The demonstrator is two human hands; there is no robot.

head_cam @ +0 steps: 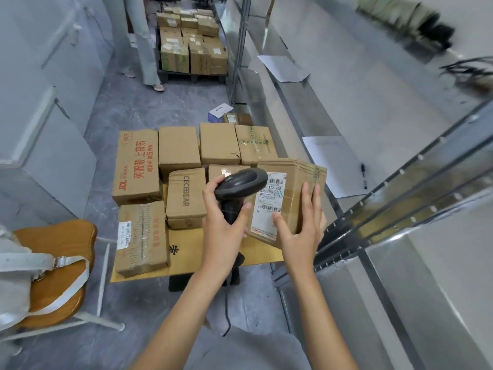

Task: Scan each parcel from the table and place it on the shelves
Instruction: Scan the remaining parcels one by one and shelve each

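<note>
The left hand [224, 222] grips a scanner [240, 182]. The right hand [298, 231] holds a parcel [296, 198] labelled "N705 A68". A tabletop box [185, 196] reads "CECEBEAR".

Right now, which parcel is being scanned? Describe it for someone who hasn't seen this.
Start at the low table stacked with brown boxes. At its right edge, the right hand holds a flat cardboard parcel under the black scanner. Only it is lifted, white label up.

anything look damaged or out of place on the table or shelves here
Nothing serious. The parcel held by the right hand looks intact, its label facing the scanner in the left hand. Loose white sheets lie askew on the shelves, one overhanging the edge. The long taped box sits slightly skewed at the table's near corner.
</note>
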